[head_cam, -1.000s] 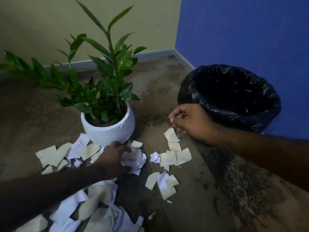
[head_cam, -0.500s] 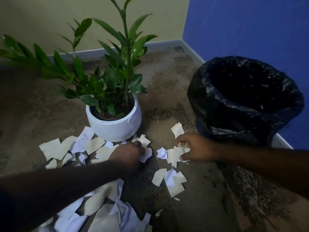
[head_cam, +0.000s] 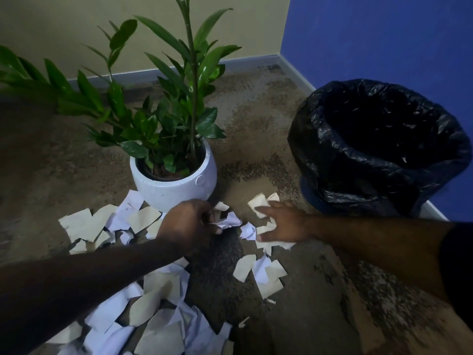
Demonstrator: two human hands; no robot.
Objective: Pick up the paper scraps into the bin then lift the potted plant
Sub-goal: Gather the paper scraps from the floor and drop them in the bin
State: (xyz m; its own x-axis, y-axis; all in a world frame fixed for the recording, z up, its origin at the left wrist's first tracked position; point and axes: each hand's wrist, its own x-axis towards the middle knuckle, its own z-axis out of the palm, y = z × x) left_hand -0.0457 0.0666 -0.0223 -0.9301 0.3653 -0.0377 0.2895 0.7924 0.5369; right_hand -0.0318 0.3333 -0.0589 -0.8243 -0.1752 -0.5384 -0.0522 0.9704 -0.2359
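Paper scraps (head_cam: 84, 222) on floor; left grip (head_cam: 189, 224) clutching some, right grip (head_cam: 282, 224) spread atop others.

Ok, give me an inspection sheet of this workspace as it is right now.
Surface: mottled brown floor, scraps scattered.
Job's things: paper scraps all on floor; bin black-lined, at right; plant upright in white pot.
Clutter: nothing seen.
Hands: left hand closed on scraps by the pot; right hand spread flat on scraps.
Cables: nothing seen.
Surroundings: beige wall, blue wall, corner.
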